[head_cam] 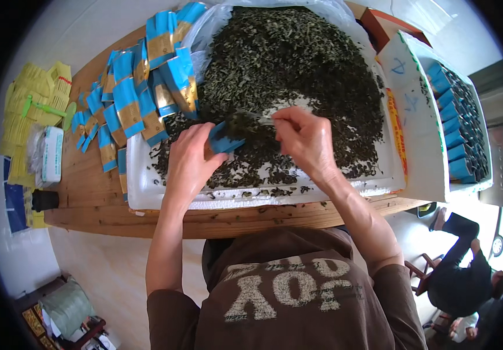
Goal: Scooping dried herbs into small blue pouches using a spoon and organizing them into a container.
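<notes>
My left hand (pixel 190 153) grips a blue and gold packet (pixel 226 142) over the front part of a white foam tray (pixel 146 197). In my right hand (pixel 307 139) is the handle of a small clear scoop (pixel 265 119). Dark dried leaves, which look like tea, lie on the scoop's end at the packet's mouth. How much is inside the packet is hidden. A large heap of the same dried leaves (pixel 286 52) fills the back of the tray, on clear plastic sheeting (pixel 205 28).
Many blue and gold packets (pixel 124 100) are piled left on the wooden table (pixel 81 188). A white foam box (pixel 422 131) holding rows of packets stands right. Yellow bags (pixel 20 113), a green tool (pixel 44 106) and a black cup (pixel 45 200) lie far left. A person (pixel 459 280) sits at lower right.
</notes>
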Available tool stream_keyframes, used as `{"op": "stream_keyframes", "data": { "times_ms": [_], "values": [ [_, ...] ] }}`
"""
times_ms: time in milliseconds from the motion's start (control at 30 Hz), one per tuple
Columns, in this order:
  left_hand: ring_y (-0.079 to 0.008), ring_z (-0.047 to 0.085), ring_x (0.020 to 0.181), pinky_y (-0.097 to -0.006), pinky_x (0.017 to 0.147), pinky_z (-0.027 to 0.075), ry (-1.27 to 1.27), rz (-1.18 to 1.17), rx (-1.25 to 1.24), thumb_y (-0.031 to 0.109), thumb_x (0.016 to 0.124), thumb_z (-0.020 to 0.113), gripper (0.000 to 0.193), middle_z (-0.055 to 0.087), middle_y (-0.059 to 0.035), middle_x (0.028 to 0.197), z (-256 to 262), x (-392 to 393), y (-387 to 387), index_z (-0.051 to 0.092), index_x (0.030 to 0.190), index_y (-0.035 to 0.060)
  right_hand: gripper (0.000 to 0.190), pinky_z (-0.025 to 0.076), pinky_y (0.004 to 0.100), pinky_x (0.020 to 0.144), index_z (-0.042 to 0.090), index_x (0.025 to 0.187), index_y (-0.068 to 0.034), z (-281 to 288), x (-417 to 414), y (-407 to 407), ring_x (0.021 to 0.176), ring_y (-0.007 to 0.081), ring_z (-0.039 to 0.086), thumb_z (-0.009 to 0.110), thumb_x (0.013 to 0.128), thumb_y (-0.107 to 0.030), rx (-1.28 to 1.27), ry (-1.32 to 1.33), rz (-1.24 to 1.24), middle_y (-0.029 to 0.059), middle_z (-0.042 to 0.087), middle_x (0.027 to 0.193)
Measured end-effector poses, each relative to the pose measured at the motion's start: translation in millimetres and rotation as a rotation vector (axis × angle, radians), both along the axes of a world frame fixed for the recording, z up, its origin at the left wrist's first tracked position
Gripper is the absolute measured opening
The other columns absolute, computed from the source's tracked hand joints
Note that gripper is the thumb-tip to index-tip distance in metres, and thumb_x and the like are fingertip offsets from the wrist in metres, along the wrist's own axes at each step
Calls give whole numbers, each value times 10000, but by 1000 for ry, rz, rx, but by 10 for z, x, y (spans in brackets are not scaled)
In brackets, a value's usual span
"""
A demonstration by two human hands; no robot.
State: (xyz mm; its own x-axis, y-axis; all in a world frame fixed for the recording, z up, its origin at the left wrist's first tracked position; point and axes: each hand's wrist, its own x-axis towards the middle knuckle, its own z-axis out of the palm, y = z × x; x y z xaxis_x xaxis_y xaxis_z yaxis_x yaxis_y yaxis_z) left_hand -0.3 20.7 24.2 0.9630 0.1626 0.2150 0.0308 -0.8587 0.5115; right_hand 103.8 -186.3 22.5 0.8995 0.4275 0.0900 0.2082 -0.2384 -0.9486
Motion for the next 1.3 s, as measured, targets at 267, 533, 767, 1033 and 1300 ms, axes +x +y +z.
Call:
{"op": "stream_keyframes", "data": {
  "times_ms": [267, 533, 767, 1033, 1300],
  "values": [
    [-283, 606, 1109, -353, 963, 451, 7, 78, -173, 35, 713, 794, 622, 618, -139, 1198, -2, -77, 37, 556, 1285, -28, 157, 427, 227, 450, 709, 1001, 18, 156, 44, -84, 523, 58, 554, 595, 894, 5, -36, -243, -23, 57, 665, 669],
    [-308, 607, 1099, -373, 957, 466, 3, 53, -207, 44, 714, 796, 612, 612, -152, 1189, 45, -67, -14, 556, 1272, -29, 125, 430, 241, 476, 712, 954, 17, 81, -60, 12, 536, 64, 569, 614, 876, 19, 8, -356, 9, 54, 653, 627],
    [-306, 603, 1122, -371, 968, 464, -30, 55, -213, 27, 705, 798, 614, 609, -154, 1214, -2, -85, -31, 557, 1267, -31, 140, 403, 218, 478, 704, 986, 27, 184, -107, -81, 545, 30, 520, 604, 897, -13, 22, -169, -14, 18, 626, 639],
    [-328, 579, 1161, -388, 980, 465, 27, 14, -212, 25, 703, 797, 646, 587, -162, 1261, 5, -89, -31, 541, 1295, -19, 118, 453, 245, 502, 694, 993, 6, 72, -115, 19, 566, 49, 578, 626, 899, -17, 79, -147, 92, 44, 651, 662],
    [-359, 568, 1181, -420, 994, 469, -37, -15, -10, 7, 685, 791, 677, 586, -182, 1284, -81, -109, -2, 537, 1313, 0, 400, 505, 390, 623, 644, 1023, -21, 48, -177, 15, 709, 276, 648, 611, 653, 126, -205, -853, 445, 104, 664, 815]
  ]
}}
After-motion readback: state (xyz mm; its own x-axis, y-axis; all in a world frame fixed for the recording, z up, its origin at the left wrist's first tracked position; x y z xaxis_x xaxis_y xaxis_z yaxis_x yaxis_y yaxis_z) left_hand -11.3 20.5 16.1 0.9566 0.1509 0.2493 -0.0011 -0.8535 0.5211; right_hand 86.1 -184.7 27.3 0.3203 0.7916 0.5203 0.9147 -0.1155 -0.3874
